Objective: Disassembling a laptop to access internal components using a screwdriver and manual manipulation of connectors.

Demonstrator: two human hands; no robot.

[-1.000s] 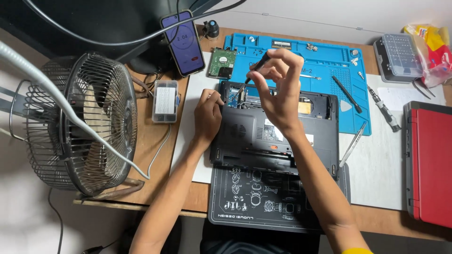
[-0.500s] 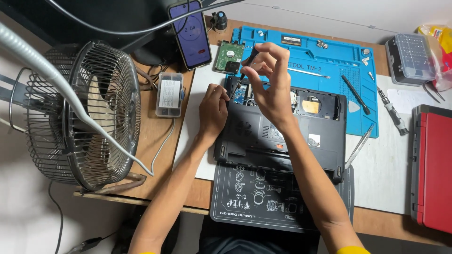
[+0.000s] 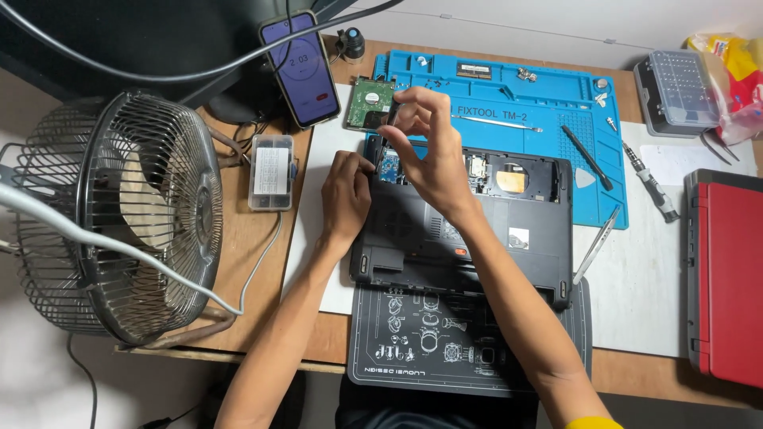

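While the left hand (image 3: 346, 195) presses flat on the opened black plastic laptop (image 3: 469, 230) mid-frame, the right hand (image 3: 429, 147) pinches maybe a small dark part; its insides stay uncovered.

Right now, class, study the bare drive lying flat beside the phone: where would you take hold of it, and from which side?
Grip the drive by its two long edges, pinching from above. It lies flat, label up, on the mat corner, so only the thin sides offer purchase. The phone crowds one side and the right hand hovers at the other, so a top-down approach looks likeliest to fit.
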